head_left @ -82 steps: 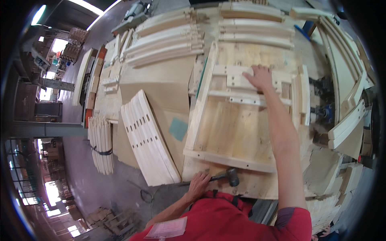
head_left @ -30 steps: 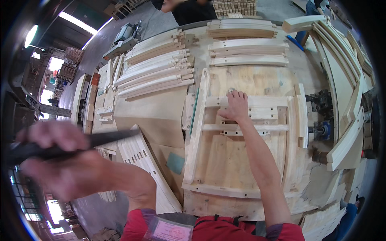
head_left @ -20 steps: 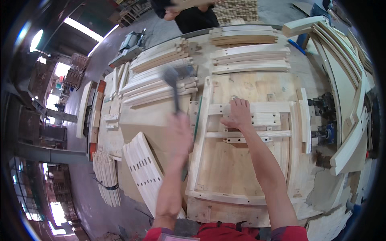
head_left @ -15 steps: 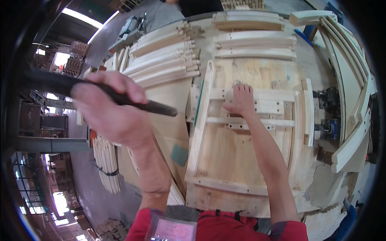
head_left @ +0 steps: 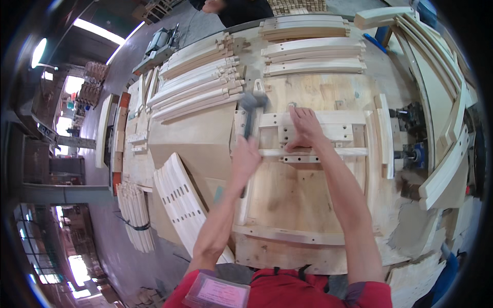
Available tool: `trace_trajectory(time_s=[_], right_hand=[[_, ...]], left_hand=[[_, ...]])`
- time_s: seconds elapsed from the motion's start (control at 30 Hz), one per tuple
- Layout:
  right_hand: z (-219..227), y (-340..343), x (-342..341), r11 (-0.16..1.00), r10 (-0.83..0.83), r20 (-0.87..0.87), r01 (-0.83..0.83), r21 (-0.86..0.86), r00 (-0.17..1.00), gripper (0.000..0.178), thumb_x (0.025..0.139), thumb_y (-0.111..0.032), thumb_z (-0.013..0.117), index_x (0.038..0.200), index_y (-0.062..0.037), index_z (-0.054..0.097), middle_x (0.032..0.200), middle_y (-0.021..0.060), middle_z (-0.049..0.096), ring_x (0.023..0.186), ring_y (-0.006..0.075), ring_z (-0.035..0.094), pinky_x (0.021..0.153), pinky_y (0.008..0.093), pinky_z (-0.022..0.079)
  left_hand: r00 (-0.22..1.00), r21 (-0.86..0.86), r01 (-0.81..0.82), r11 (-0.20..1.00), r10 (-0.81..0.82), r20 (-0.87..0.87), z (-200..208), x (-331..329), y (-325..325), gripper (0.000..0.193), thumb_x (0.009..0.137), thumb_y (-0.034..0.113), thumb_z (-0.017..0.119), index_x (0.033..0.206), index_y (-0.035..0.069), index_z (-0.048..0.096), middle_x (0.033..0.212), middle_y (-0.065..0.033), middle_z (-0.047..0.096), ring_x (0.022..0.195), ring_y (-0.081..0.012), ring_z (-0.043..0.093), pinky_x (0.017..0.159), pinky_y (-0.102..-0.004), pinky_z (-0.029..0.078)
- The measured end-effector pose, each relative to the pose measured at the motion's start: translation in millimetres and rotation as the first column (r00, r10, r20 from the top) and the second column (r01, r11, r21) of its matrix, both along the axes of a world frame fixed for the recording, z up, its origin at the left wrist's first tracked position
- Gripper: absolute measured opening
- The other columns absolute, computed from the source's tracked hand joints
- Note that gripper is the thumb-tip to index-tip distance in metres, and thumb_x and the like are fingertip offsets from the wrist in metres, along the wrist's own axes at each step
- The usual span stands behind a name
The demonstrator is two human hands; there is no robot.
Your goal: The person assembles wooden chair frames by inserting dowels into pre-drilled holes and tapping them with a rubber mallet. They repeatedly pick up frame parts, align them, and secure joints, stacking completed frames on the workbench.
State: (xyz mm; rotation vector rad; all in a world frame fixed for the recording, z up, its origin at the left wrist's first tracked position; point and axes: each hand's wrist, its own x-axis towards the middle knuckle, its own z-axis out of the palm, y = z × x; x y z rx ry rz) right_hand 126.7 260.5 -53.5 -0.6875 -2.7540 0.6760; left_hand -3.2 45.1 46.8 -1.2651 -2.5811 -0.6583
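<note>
My left hand (head_left: 247, 159) is wrapped round the dark handle of a hammer (head_left: 252, 101), whose head is smeared by motion. The hammer head is over the upper end of the pale left side rail (head_left: 250, 190) of a wooden frame; whether they touch I cannot tell. My right hand (head_left: 306, 127) lies on the frame's upper crosspieces, thumb and fingers apart. Beneath and beside it is a short drilled wooden block (head_left: 341, 133). A thinner wooden bar (head_left: 354, 152) runs across below that hand.
Stacks of curved wooden slats (head_left: 197, 82) and more slats (head_left: 313, 49) lie at the back. Slotted boards (head_left: 179, 200) lean at the left, near a tied bundle of sticks (head_left: 134, 215). Metal clamps (head_left: 411, 154) stand right of the frame. Another person (head_left: 239, 10) is at the far edge.
My left hand has swung the hammer from the raised left side rightward and down to the frame's left rail. My right hand stays on the crosspieces.
</note>
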Motion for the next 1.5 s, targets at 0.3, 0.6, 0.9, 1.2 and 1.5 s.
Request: trace_trajectory(time_s=[0.3, 0.6, 0.9, 1.2, 1.5], right_hand=[[-17, -24, 18, 0.999, 0.007, 0.022, -0.006, -0.034, 1.000, 0.145, 0.038, -0.060, 0.093, 0.152, 0.0056, 0.034, 0.138, 0.0202, 0.053, 0.133, 0.0370, 0.046, 0.119, 0.0449, 0.030], [-18, -25, 5, 0.999, -0.031, 0.106, 0.029, 0.021, 0.994, 0.140, 0.044, -0.056, 0.093, 0.154, 0.0039, 0.032, 0.146, 0.0207, 0.049, 0.139, 0.0368, 0.042, 0.121, 0.0444, 0.028], [-10, -32, 3, 0.999, -0.035, 0.183, 0.033, 0.015, 0.982, 0.143, 0.044, -0.053, 0.096, 0.156, 0.0042, 0.028, 0.148, 0.0202, 0.046, 0.140, 0.0361, 0.041, 0.121, 0.0436, 0.029], [-13, -21, 16, 0.999, -0.050, 0.175, 0.050, 0.006, 0.983, 0.144, 0.042, -0.057, 0.095, 0.153, 0.0077, 0.030, 0.141, 0.0195, 0.051, 0.136, 0.0364, 0.043, 0.121, 0.0442, 0.028], [-19, -17, 28, 1.000, -0.017, 0.147, 0.018, -0.011, 0.989, 0.141, 0.039, -0.058, 0.095, 0.150, 0.0068, 0.036, 0.142, 0.0232, 0.052, 0.136, 0.0394, 0.045, 0.119, 0.0459, 0.031]], left_hand=[[0.963, -0.241, -0.014, 0.970, 0.078, 0.258, -24, 11, 8, 0.046, 0.106, 0.041, 0.044, 0.110, -0.004, 0.053, 0.085, -0.0338, 0.066, 0.081, -0.0536, 0.065, 0.071, -0.0604, 0.048], [0.979, 0.022, 0.093, 0.995, -0.095, 0.182, -1, 44, -182, 0.030, 0.105, 0.027, 0.047, 0.091, 0.001, 0.053, 0.063, -0.0170, 0.054, 0.056, -0.0410, 0.058, 0.055, -0.0468, 0.047], [0.749, 0.442, 0.120, 0.889, -0.373, 0.547, 58, 50, -204, 0.031, 0.099, 0.021, 0.054, 0.081, -0.004, 0.053, 0.071, -0.0183, 0.054, 0.057, -0.0380, 0.055, 0.055, -0.0433, 0.047], [0.774, 0.570, 0.050, 0.820, -0.393, 0.497, 66, 6, -75, 0.032, 0.104, 0.026, 0.052, 0.107, -0.006, 0.050, 0.065, -0.0060, 0.052, 0.055, -0.0100, 0.051, 0.049, -0.0249, 0.040], [0.889, 0.205, -0.022, 0.978, -0.075, 0.452, 7, 7, 12, 0.041, 0.106, 0.037, 0.046, 0.102, -0.003, 0.055, 0.073, -0.0292, 0.065, 0.070, -0.0496, 0.066, 0.062, -0.0548, 0.052]])
